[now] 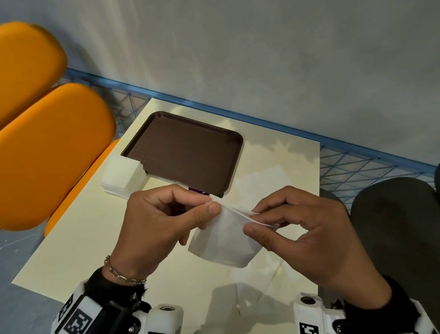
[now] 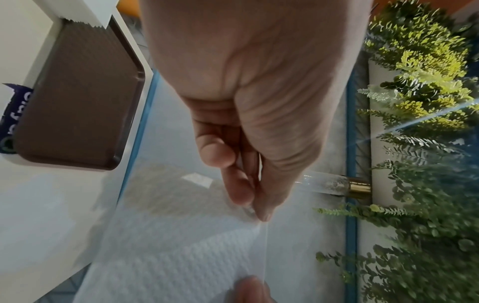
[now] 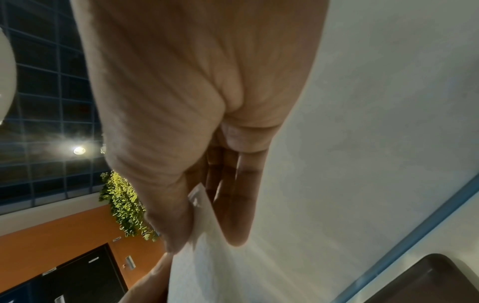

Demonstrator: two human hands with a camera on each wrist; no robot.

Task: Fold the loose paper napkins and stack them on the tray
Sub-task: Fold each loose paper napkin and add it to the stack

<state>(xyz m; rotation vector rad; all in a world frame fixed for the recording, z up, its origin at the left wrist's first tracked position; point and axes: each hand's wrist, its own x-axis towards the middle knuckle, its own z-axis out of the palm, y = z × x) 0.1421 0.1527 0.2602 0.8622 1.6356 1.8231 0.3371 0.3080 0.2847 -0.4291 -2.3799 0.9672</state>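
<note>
Left hand (image 1: 155, 222) pinches napkin (image 1: 224, 240) top edge, thumb against forefinger. Right hand (image 1: 311, 234) pinches same edge at 3 o'clock side. Napkin hangs above table (image 1: 94, 249), off surface. Tray (image 1: 185, 150) at 11 o'clock. Napkin stack (image 1: 119, 176) touching tray's near-left corner.

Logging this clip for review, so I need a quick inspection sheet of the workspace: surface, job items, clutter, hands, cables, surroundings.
Surface: cream table, lit patches and shadows on it.
Job's things: brown tray holds no napkins yet; napkin held in the air above the table; napkin stack at the tray's near-left corner; a loose napkin lies right of the tray.
Clutter: purple packaging peeking from under the tray's near edge.
Hands: left hand and right hand each pinch the napkin's top edge.
Cables: nothing seen.
Surroundings: orange chair, dark chair, blue wire railing, grey wall.
</note>
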